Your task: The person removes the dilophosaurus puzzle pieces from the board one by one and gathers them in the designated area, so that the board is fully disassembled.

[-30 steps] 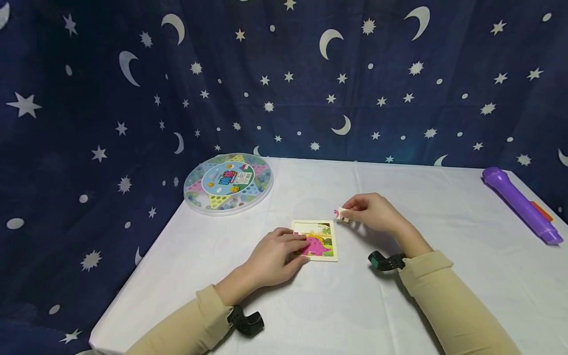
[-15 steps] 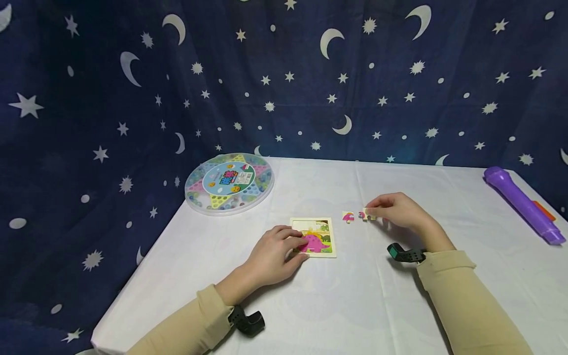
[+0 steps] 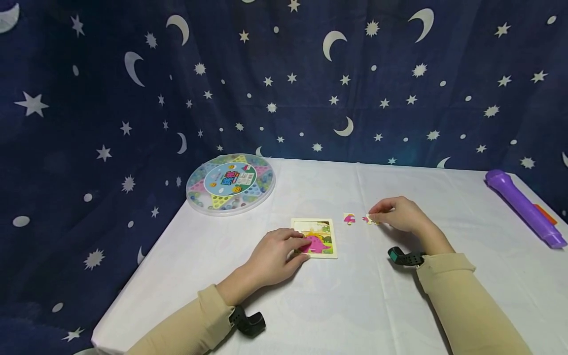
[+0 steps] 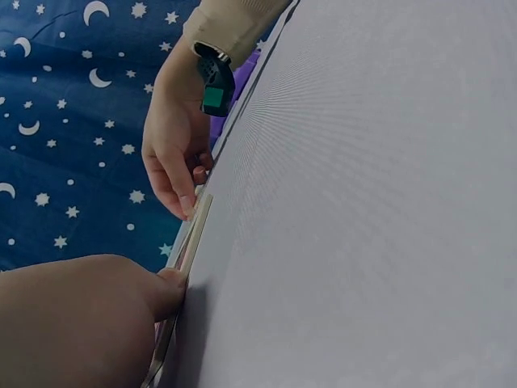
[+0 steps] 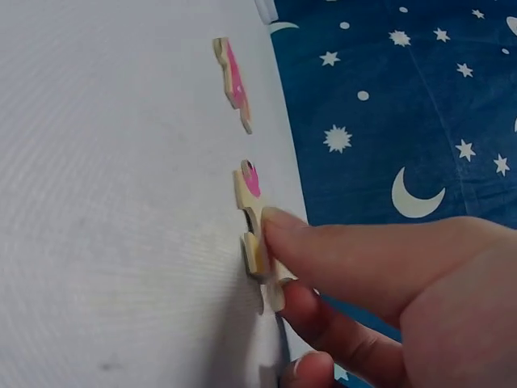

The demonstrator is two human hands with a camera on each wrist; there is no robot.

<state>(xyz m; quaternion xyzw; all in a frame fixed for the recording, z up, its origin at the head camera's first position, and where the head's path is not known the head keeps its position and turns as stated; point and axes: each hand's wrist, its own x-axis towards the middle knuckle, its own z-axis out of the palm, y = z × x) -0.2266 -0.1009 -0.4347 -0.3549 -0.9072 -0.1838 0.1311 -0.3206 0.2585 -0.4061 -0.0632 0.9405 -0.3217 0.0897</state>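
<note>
A small square wooden jigsaw puzzle [image 3: 320, 241] with a pink dinosaur picture lies on the white table. My left hand [image 3: 276, 254] rests over its left part, fingers on the picture; in the left wrist view the thumb [image 4: 168, 289] meets the frame's edge. To the right, a loose puzzle piece [image 3: 349, 219] with pink on it lies flat. Beside it my right hand [image 3: 401, 215] pinches another puzzle piece [image 5: 252, 190], marked with pink and a dark spot, close over the cloth. The thumb covers part of this piece, and the index finger is mostly hidden behind it.
A round clear-lidded Chinese checkers box [image 3: 230, 185] stands at the back left. At the far right lie a purple tube-shaped object [image 3: 523, 209] and something orange [image 3: 545, 214] next to it. A starry dark blue curtain [image 3: 293, 98] hangs behind the table.
My right hand has moved right, away from the puzzle's edge, with a piece in its fingers. One puzzle piece now lies uncovered between hand and puzzle. My left hand has stayed in place.
</note>
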